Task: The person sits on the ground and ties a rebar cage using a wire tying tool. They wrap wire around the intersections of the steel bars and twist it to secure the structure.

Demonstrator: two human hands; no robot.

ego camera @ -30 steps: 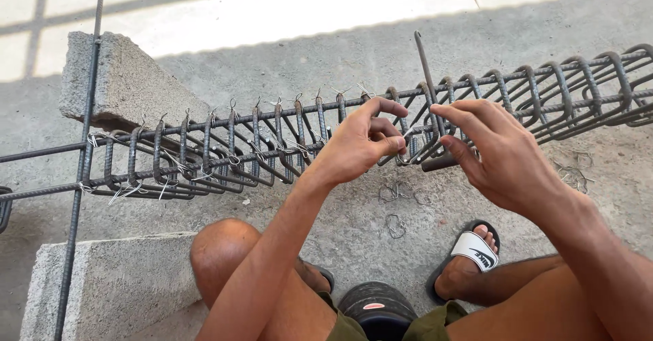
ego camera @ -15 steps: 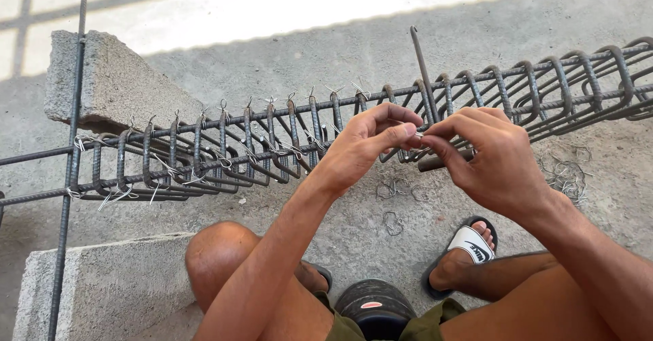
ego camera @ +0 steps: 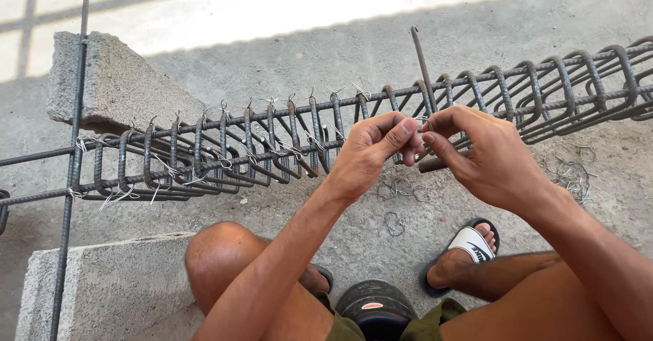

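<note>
A thin tie wire point(ego camera: 423, 120), barely visible, is apparently pinched between the left hand point(ego camera: 371, 152) and right hand point(ego camera: 484, 152) at the rebar cage point(ego camera: 272, 140); it is best twisted snugly.

Rebar cage point(ego camera: 272, 140) — dull, ribbed, rusty steel; tie wire point(ego camera: 391, 190) thin, bright metal. Blocks point(ego camera: 115, 86) rough grey concrete — floor point(ego camera: 286, 75) gritty, matt.
</note>
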